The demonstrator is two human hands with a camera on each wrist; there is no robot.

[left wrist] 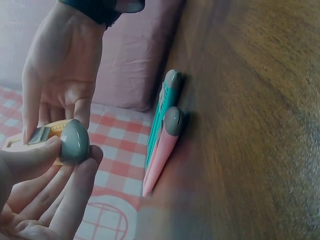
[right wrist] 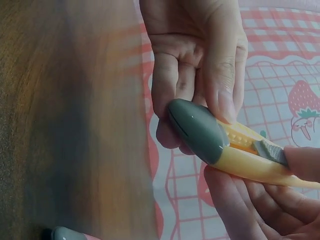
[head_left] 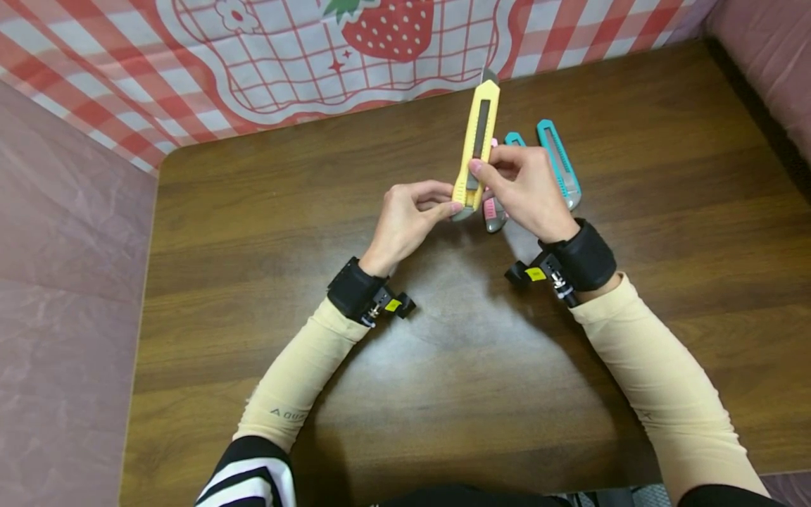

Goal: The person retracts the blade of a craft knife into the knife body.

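Both hands hold a yellow box cutter above the table, its tip pointing away from me. A short piece of blade shows at that tip. My left hand pinches the grey-capped rear end between thumb and fingers. Further up the body, my right hand grips the cutter, its thumb against the grey slider. Under and beside the right hand lie a pink box cutter and two teal ones, one partly hidden and one to the right.
The wooden table runs back to a red-and-white checked cloth with a strawberry print. Pinkish fabric hangs at the left, and more stands at the right. Each wrist wears a black strap with a small camera.
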